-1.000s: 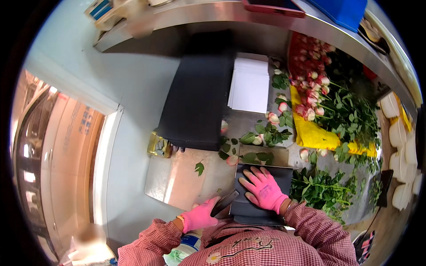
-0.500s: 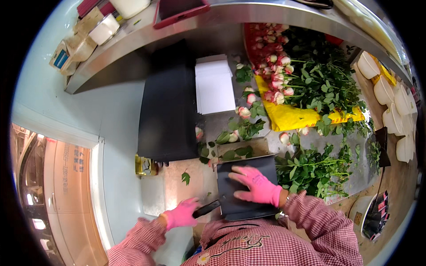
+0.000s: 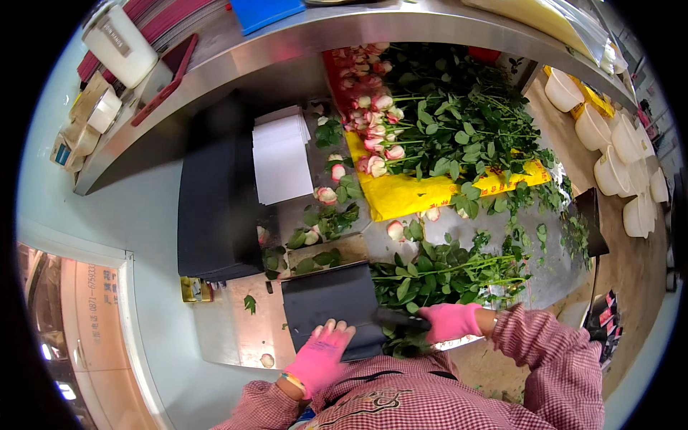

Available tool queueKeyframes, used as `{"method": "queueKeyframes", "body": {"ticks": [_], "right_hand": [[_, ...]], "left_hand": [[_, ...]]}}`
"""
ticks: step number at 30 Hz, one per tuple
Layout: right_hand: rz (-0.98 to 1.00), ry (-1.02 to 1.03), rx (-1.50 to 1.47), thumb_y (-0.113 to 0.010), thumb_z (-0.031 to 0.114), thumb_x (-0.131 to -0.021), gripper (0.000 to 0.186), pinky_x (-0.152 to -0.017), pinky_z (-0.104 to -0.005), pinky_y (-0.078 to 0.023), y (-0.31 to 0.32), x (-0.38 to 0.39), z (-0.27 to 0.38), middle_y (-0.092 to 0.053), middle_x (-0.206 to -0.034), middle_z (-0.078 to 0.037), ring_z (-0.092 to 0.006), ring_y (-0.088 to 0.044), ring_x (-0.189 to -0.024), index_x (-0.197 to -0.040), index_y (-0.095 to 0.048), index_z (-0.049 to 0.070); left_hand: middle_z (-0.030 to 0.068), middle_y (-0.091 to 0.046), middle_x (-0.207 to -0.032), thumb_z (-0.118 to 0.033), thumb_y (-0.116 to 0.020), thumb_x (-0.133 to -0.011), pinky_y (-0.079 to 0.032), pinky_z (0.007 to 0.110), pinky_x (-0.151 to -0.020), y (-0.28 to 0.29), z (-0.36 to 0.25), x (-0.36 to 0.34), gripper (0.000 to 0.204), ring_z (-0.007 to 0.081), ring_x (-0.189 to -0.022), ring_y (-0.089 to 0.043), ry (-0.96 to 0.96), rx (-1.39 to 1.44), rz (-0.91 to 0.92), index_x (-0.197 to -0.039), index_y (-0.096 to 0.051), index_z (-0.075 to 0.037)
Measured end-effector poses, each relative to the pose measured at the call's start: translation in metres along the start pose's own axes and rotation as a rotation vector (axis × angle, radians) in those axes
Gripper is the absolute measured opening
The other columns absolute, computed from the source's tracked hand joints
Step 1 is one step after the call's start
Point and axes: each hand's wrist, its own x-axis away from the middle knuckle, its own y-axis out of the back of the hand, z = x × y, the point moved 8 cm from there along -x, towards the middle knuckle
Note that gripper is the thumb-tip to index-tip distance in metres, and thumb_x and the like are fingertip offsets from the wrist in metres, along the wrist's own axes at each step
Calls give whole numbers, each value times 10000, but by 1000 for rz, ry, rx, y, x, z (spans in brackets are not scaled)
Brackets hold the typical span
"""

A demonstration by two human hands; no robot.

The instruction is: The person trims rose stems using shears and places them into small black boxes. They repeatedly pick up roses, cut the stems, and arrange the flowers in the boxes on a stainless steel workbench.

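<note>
In pink gloves, my left hand (image 3: 321,358) rests on a dark grey sheet (image 3: 326,294), fingers extended over its lower part. My right hand (image 3: 451,321) is closed on a long black tool (image 3: 401,319) beside the sheet's right edge; what kind of tool is unclear. Behind the sheet is a metal piece (image 3: 327,247) with leaves on it. Leafy cut stems (image 3: 437,272) lie to the right, next to my right hand. A small leaf (image 3: 250,303) and a pale petal (image 3: 267,360) lie left of the sheet.
Black stacked material (image 3: 211,201) and white cards (image 3: 281,158) sit behind. Pink-white roses (image 3: 374,129) lie on yellow wrapping (image 3: 390,201). A steel shelf (image 3: 344,32) arches overhead, holding a red-cased device (image 3: 165,79). White bowls (image 3: 609,172) stand far right; a doorway (image 3: 86,315) is at left.
The black tool has passed from my left hand to my right, which has moved off the sheet to its right. My left hand has moved onto the sheet. The view has turned rightward.
</note>
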Motion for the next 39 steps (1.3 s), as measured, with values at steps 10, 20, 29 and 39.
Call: {"method": "queueKeyframes", "body": {"ticks": [10, 20, 29, 39], "right_hand": [[34, 146, 181, -623, 310, -797, 560, -894, -455, -481, 12, -20, 19, -624, -1123, -254, -379, -604, -1070, -1228, -513, -30], [41, 126, 244, -633, 294, -768, 517, -846, -451, -495, 1, -19, 5, -646, -1056, -247, -378, -629, -1003, -1161, -562, -36], [-217, 43, 425, -622, 268, -778, 414, -857, -440, -508, -12, -19, 24, -662, -1049, -199, -378, -631, -1010, -1096, -580, 7], [54, -137, -433, -657, 255, -795, 443, -586, -324, -503, -73, 64, -37, -628, -746, -36, -166, -624, -678, -1170, -569, 36]], "left_hand": [[201, -384, -1406, -189, -721, -731, -293, 466, -1114, -2, 3, 2, 778, 399, -1341, -343, -22, -31, 20, -1411, -378, -31], [214, -363, -1447, -213, -702, -782, -277, 483, -1133, -3, 1, 5, 730, 414, -1368, -322, -26, -9, 9, -1416, -381, -49], [211, -407, -1440, -241, -671, -846, -300, 471, -1127, -3, 3, 8, 622, 390, -1368, -357, -53, -25, -24, -1393, -428, -71], [189, -320, -1527, -196, -581, -914, -238, 422, -1151, -59, 228, 70, 677, 306, -1392, -322, 698, 575, -563, -1473, -275, 32]]}}
